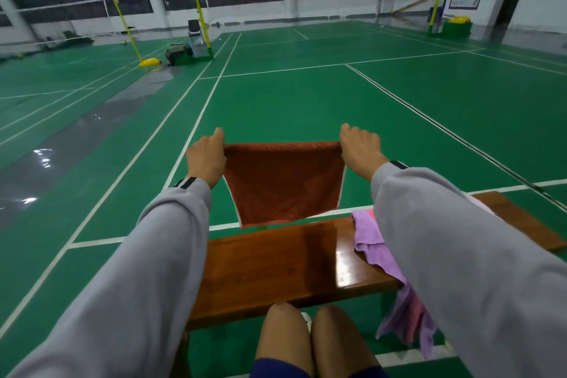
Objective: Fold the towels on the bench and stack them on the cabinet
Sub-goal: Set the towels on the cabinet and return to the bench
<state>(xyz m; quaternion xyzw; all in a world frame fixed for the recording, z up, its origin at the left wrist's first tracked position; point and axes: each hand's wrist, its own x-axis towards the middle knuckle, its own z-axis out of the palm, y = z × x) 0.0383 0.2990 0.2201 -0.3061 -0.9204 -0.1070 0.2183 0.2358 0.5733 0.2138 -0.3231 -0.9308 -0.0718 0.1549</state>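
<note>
The left hand (205, 156) and right hand (359, 148) each pinch a top corner of the rust towel (283, 182), stretched left-to-right, hanging above the table's (270, 267) far edge; purple towels (372, 242) lie right.

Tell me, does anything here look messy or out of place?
Yes: the purple towel lies crumpled on the right part of the bench, part of it spilling over the near edge and hanging down. The brown towel looks fine: left hand and right hand each pinch a top corner.
</note>
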